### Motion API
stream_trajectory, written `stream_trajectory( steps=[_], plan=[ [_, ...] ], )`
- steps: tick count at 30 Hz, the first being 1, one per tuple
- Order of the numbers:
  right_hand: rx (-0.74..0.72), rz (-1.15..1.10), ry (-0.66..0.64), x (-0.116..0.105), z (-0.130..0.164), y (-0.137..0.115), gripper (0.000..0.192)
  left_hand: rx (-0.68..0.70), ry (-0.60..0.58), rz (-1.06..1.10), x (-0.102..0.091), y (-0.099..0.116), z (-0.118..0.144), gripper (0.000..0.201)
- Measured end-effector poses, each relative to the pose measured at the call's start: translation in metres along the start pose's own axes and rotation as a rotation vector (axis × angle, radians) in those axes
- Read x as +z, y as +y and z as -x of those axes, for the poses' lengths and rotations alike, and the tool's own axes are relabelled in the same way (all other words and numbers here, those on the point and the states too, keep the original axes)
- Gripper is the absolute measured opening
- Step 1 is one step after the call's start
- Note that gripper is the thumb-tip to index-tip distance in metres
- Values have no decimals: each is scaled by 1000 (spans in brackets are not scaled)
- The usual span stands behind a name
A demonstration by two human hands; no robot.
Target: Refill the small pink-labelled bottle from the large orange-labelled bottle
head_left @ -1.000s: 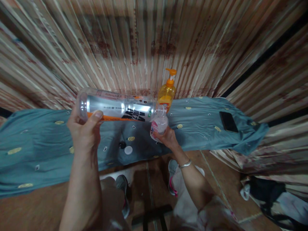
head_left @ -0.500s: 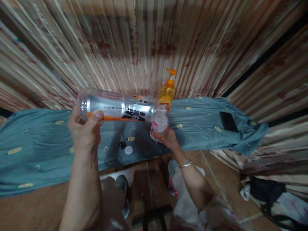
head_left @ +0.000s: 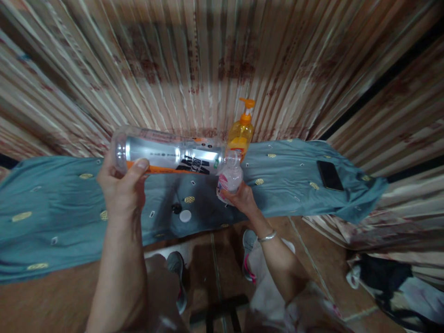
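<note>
Teal cloth (head_left: 284, 178) before a curtain (head_left: 163, 69)
Left hand (head_left: 123, 187) clamps a large bottle (head_left: 163, 155) (sideways, mouth by the other's); right hand (head_left: 243, 199) clamps a small bottle (head_left: 231, 179).

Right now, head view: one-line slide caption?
Left hand holds a large bottle on its side, mouth at the top of a small bottle in the right hand.

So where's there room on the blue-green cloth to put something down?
Two patches look free: the cloth between the small bottle and the phone, and its left end, beyond the left hand. The middle's crowded: big bottle, pump bottle, two caps.
</note>
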State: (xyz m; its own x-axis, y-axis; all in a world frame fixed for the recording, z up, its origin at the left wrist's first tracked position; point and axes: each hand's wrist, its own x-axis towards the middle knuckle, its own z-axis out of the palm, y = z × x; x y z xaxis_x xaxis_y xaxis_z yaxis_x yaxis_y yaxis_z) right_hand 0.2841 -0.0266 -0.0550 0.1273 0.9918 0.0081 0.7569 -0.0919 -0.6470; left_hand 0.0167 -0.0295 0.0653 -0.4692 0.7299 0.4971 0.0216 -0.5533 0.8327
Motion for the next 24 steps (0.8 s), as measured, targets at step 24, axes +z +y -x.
stream_trajectory(
  steps=[24],
  plan=[
    [-23,-4,19,4,-1,6,67,-65,-13,15,-2,-5,3,98]
  ],
)
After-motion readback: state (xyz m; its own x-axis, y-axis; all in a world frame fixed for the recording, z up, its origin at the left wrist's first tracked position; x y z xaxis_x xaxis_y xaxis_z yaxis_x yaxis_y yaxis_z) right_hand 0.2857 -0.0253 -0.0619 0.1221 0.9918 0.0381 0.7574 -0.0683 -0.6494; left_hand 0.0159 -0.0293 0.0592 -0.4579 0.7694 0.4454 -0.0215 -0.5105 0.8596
